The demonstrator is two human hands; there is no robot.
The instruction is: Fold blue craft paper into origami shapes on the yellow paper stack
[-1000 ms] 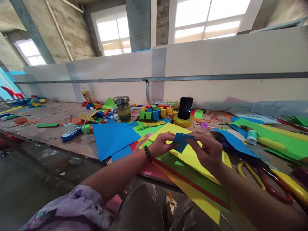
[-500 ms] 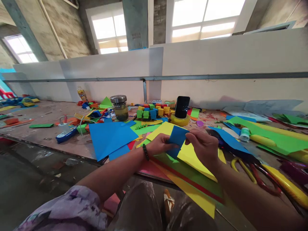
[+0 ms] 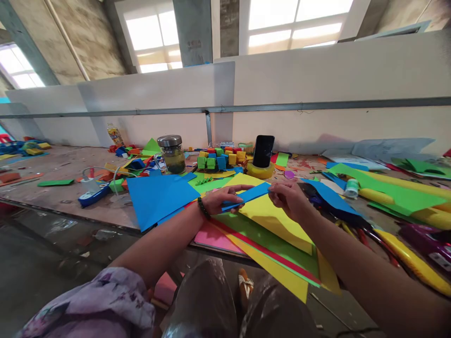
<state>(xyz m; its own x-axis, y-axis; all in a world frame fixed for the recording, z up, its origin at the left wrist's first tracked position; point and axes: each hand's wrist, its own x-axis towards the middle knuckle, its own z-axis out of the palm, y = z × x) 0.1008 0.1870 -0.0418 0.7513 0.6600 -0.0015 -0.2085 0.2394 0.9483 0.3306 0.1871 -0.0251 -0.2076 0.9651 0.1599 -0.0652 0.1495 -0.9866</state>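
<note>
Between my two hands a small piece of blue craft sheet [image 3: 252, 194] is held up, tilted so that it shows as a narrow strip. My left hand [image 3: 221, 199] is closed on its left end, thumb on top. At the other end, my right hand [image 3: 287, 197] pinches the upper right corner. Below them lie a large yellow sheet [image 3: 278, 223] and a green sheet [image 3: 275, 239], stacked with red and pink ones. A larger blue sheet [image 3: 160, 197] rests to the left of my left hand.
Behind the sheets stand a lidded glass jar [image 3: 172, 157], small coloured blocks [image 3: 221, 159] and a phone [image 3: 263, 151] on a yellow tape roll [image 3: 260, 171]. Scissors with yellow handles [image 3: 405, 251], a small clear bottle [image 3: 351, 188] and green sheets [image 3: 398, 188] lie on the right.
The blue piece has turned from nearly face-on to a flatter, slanting strip. My left hand has shifted slightly left, and my right hand still pinches the piece's right side.
</note>
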